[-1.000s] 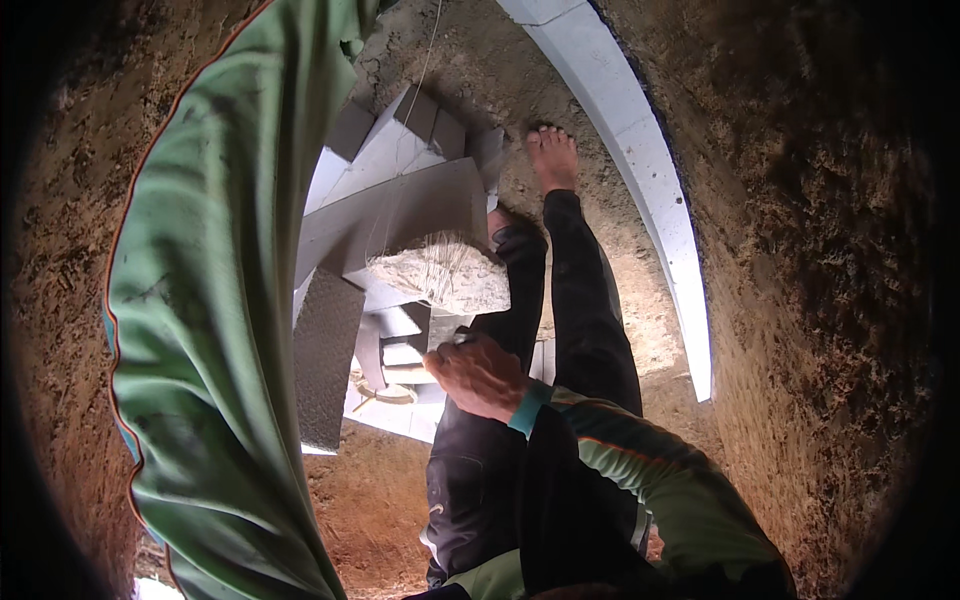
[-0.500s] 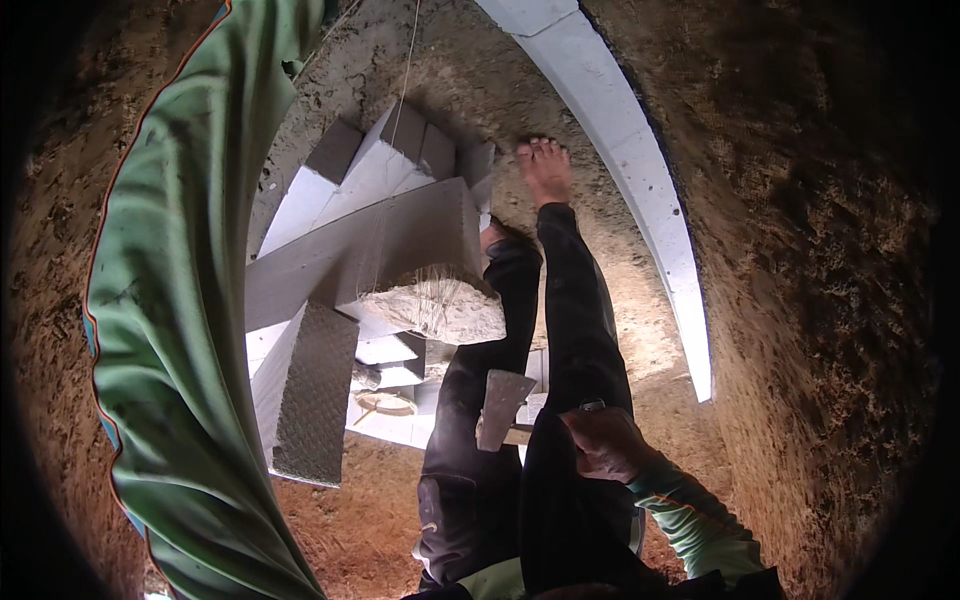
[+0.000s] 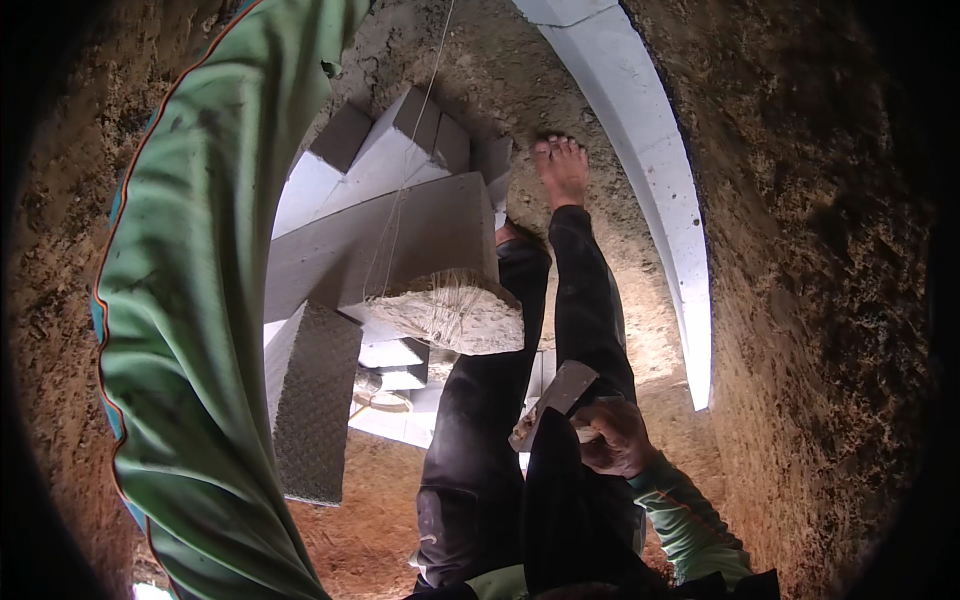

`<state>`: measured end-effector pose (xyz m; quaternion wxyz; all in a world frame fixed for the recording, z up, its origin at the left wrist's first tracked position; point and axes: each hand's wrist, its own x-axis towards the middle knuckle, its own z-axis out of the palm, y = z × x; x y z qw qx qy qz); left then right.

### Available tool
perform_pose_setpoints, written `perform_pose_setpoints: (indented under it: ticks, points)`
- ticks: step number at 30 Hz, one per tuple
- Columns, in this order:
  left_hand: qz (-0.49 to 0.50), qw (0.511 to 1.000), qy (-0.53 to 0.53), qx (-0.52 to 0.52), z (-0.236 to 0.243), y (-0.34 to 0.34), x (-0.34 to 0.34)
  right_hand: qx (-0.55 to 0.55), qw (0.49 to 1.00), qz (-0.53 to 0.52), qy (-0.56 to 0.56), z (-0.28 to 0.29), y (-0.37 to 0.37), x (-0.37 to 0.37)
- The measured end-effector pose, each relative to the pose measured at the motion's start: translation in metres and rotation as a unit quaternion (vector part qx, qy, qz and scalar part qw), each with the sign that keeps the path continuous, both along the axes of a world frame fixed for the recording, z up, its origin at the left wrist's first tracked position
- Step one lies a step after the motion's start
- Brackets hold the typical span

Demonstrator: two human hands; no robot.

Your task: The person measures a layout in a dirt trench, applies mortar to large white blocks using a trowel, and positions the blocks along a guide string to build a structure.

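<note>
My right hand [image 3: 612,437] is closed around the handle of a hatchet-like tool in front of my thighs. The tool's flat grey wedge-shaped head [image 3: 568,388] stands to the left of the fingers, and dark cloth hides part of the handle. My left arm, in a green sleeve [image 3: 200,300], reaches up along the left side, and its hand is beyond the upper edge. Beside my legs, a large pale block [image 3: 400,235] ends in a rough, broken face [image 3: 450,312] with thin fibres on it. The tool's head is apart from this block.
Several pale blocks [image 3: 375,140] lie behind the large one, and a textured block [image 3: 315,400] stands nearer. A thin string [image 3: 432,85] hangs over them. A curved white band [image 3: 640,150] runs along the brown earth wall [image 3: 800,300]. My bare foot [image 3: 562,170] rests on the ground.
The tool's head has turned and moved right and slightly up, and my right hand has risen a little with it. The surroundings have shifted slightly right in view.
</note>
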<state>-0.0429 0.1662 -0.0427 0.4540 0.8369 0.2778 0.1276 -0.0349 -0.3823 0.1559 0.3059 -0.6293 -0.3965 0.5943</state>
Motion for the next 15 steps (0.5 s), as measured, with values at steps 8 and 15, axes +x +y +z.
perform_pose_setpoints:
  ticks: [8,15]
  points:
    - [0.013,0.998,-0.014,0.055,-0.004,-0.006,-0.003,0.038,0.984,-0.125,-0.121,-0.034,0.036,0.008]
    - [0.032,0.999,-0.02,0.024,-0.003,-0.013,0.001,-0.02,0.974,-0.202,-0.105,-0.071,0.143,0.038]
